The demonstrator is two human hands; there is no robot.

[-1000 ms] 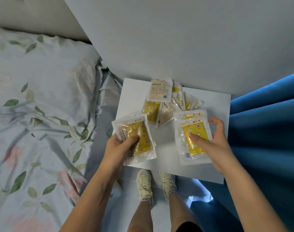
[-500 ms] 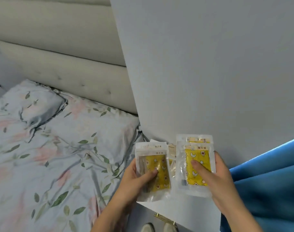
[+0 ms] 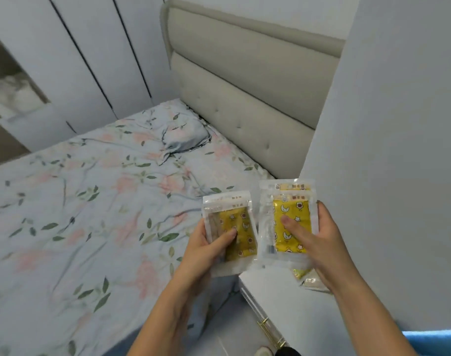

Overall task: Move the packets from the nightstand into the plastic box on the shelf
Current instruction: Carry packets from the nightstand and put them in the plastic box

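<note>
My left hand (image 3: 209, 249) grips clear packets with yellow inserts (image 3: 232, 222), held upright over the gap between bed and nightstand. My right hand (image 3: 314, 240) grips a second small stack of the same packets (image 3: 288, 209), thumb pressed on the yellow star-and-moon print. Both stacks are lifted above the white nightstand (image 3: 278, 301). A few more packets (image 3: 307, 277) lie on the nightstand, mostly hidden under my right hand. The shelf and plastic box are out of sight.
A bed with floral sheets (image 3: 96, 214) and a pillow (image 3: 183, 133) fills the left. A beige padded headboard (image 3: 245, 86) stands behind it. White wardrobe doors (image 3: 90, 60) line the far left. A wall (image 3: 399, 124) rises on the right, blue curtain (image 3: 437, 343) at the bottom corner.
Both hands have lifted their packets off the nightstand. The view has swung up and left, from the nightstand top toward the bed and wardrobe.
</note>
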